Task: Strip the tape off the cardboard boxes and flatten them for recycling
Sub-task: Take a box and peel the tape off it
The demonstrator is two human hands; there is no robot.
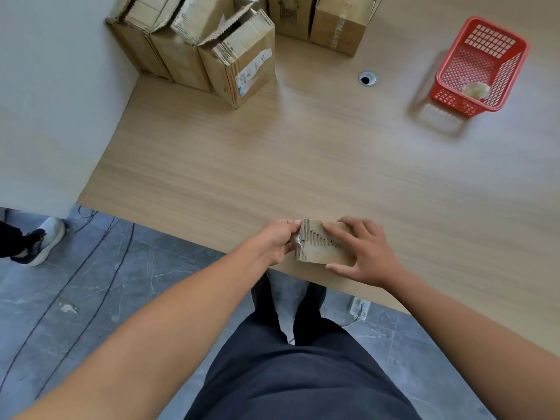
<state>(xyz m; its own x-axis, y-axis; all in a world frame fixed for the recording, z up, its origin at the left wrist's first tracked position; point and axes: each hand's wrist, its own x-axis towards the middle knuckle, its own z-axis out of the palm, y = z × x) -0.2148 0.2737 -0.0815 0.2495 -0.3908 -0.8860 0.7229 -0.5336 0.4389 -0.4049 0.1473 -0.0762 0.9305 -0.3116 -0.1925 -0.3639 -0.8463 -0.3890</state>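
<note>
**A:** Right at the near edge of the bench (272, 165), the worry for us is the tape (297, 241). It's thin, clear and crinkled, and our left hand (277, 239) has only a fingertip pinch on it. If we yank it sideways, we reckon it snaps and leaves a stub stuck to the cardboard.

**B:** Agreed, and there's the edge too. The small box (321, 250) sits very close to the bench lip, so a hard pull could drag it off onto the floor. Only our right hand (366, 253) is anchoring it.

**A:** That hand is spread open, with the fingers laid flat across the top of the box and the thumb along its near side. It's pressing down, not gripping, so the box could skid under it.

**B:** So the box lies between our hands. The left hand is touching its left end, where the tape lifts away, and the right hand covers its top and right side.

**A:** Further out the bench runs bare, then there's a cable hole (367, 78). A red basket (481, 65) sits well off to the right with a pale wad (475, 89) in it, though we can't tell what that is.

**B:** At the far left a row of cardboard boxes (239, 65) stands with their flaps open. They're not flattened yet, by the look of it.
</note>
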